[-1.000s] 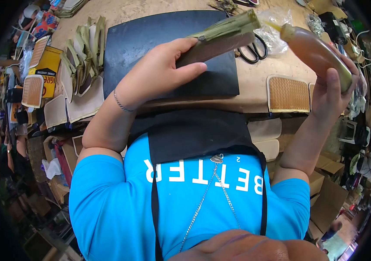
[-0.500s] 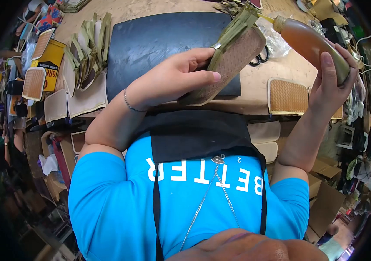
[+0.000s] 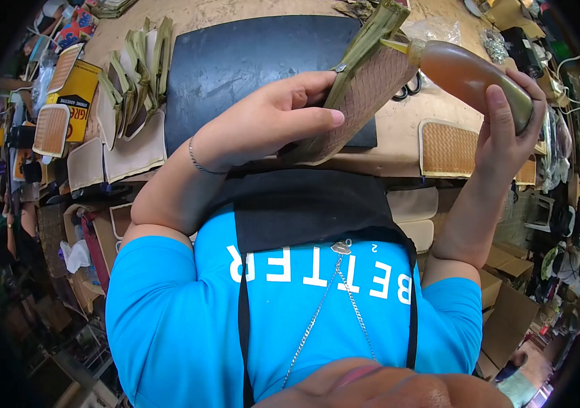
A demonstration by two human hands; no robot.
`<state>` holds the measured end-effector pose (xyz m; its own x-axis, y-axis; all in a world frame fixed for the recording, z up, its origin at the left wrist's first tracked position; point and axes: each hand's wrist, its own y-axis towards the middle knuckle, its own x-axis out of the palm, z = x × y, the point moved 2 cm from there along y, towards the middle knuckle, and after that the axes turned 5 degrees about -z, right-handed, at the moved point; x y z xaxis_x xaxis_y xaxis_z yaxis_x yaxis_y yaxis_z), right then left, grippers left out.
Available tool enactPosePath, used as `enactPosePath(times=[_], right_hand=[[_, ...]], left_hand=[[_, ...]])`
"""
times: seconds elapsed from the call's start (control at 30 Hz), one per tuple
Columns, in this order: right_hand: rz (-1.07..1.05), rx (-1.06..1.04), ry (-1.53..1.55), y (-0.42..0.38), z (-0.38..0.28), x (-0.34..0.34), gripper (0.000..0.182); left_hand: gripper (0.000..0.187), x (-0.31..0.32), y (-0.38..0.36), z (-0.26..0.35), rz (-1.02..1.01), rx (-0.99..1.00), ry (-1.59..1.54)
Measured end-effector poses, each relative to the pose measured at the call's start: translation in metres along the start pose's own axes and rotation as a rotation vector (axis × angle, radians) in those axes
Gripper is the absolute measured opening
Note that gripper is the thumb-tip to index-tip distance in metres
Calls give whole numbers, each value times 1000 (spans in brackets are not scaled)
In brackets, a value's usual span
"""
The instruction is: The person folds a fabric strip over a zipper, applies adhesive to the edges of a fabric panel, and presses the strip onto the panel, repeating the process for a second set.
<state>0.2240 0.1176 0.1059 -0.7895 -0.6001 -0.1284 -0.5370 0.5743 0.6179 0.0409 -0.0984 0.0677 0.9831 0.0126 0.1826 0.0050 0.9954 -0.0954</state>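
Observation:
My left hand grips a pinkish woven panel, rounded at its end, with the thumb on the near face. Along its upper edge runs a greenish-brown folded strip, with a small shiny spot near my fingertips. My right hand is wrapped around a squeeze bottle of amber liquid, tilted with its yellow nozzle pointing left. The nozzle tip is at the strip's edge; whether it touches cannot be made out.
A black mat lies on the wooden table below my left hand. Several panels with similar strips stand at the left, near a yellow can. Scissors and a tan woven panel are at the right.
The bottle has moved left and slightly down, bringing its nozzle over the strip. The panel has turned slightly, showing its weave more clearly; my left hand has barely moved.

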Motion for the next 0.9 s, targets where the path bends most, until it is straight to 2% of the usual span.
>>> enactPosePath(times=[0.2, 0.73, 0.9], right_hand=[[-33, 44, 146, -6, -1, 11, 38], [-247, 148, 244, -24, 2, 25, 37], [-287, 171, 256, -30, -1, 30, 37]], left_hand=[[58, 0, -1, -1, 13, -1, -58], [64, -1, -5, 10, 80, 2, -119], [58, -1, -3, 5, 80, 52, -248]])
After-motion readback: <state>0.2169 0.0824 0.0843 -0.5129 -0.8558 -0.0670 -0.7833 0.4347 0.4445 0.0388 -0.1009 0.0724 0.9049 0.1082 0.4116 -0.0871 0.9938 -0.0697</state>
